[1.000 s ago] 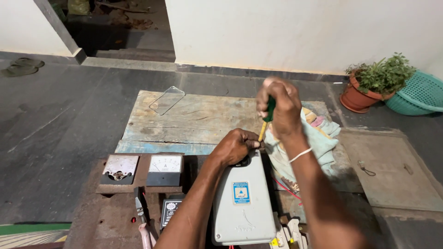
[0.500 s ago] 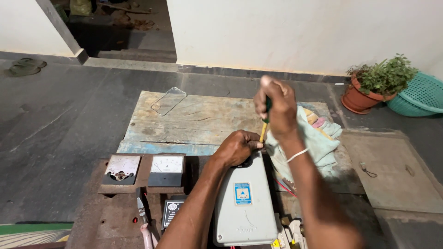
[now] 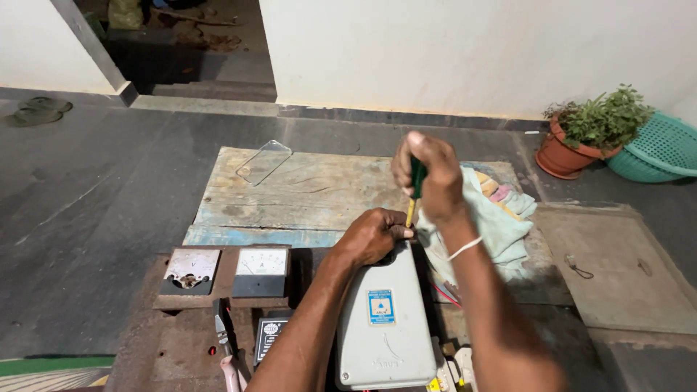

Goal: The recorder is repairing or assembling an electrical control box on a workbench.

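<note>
Where a wooden board (image 3: 305, 192) lies on dark floor (image 3: 94, 210), white walls (image 3: 465, 51) rise.

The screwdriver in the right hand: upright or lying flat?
Upright. The right hand grips the screwdriver handle-up, its tip at the grey box's top edge beside the left hand.

The screwdriver (image 3: 417, 176) in my right hand (image 3: 428, 178) has a green handle and a yellow shaft. Under my left hand (image 3: 374, 234), the switch box (image 3: 385, 319) is pale grey with a small blue label. At nine o'clock, two meters (image 3: 226, 267) show white dials in dark frames. At twelve, the wooden board (image 3: 305, 192) is weathered tan with a blue-painted edge. At two, the cloth (image 3: 494, 218) is mint green, the plant pot (image 3: 563, 156) terracotta, the basket (image 3: 657, 154) teal.
</note>
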